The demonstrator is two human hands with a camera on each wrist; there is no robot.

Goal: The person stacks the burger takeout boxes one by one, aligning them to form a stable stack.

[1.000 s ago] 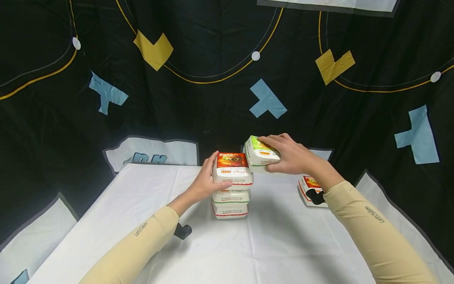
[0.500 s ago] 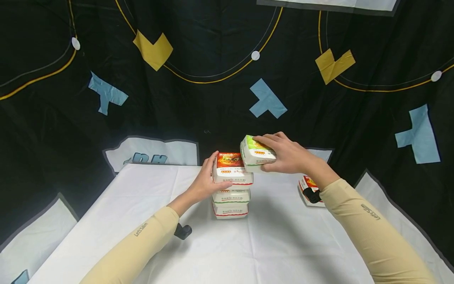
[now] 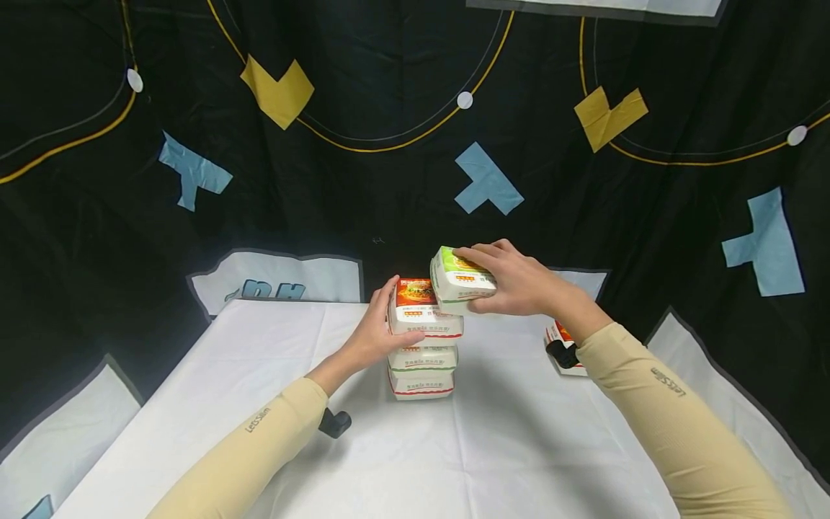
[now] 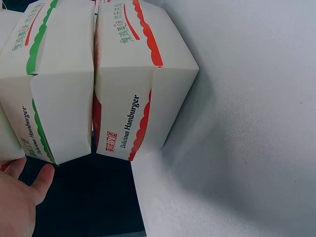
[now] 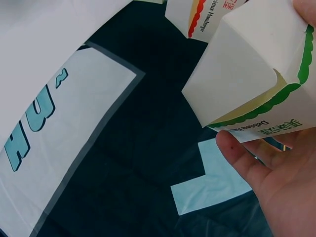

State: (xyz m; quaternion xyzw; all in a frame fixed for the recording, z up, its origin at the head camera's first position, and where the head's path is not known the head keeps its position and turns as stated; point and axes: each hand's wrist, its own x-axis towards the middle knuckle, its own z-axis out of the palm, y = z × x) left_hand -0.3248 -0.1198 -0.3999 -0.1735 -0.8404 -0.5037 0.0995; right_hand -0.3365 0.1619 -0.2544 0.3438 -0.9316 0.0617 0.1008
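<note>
A stack of three burger boxes stands mid-table in the head view: a red-trimmed bottom box point(image 3: 421, 388), a green-trimmed middle box point(image 3: 424, 360) and a red-topped upper box point(image 3: 421, 317). My left hand point(image 3: 372, 337) grips the upper box from the left, thumb along its front. My right hand point(image 3: 521, 282) holds a green-topped burger box point(image 3: 462, 285), slightly tilted, over the stack's right side. It overlaps the upper box in this view; whether they touch, I cannot tell. The right wrist view shows my fingers around the held box point(image 5: 242, 74), whose flap edge gapes slightly.
Another red-topped burger box point(image 3: 558, 333) lies on the right of the white-covered table point(image 3: 363, 468), partly behind my right wrist and a black wrist mount point(image 3: 563, 353). A black curtain point(image 3: 363, 202) with taped paper shapes hangs behind the table.
My right hand has carried the green-topped burger box a little to the left, further over the stack. The left hand and the stacked boxes have stayed put.
</note>
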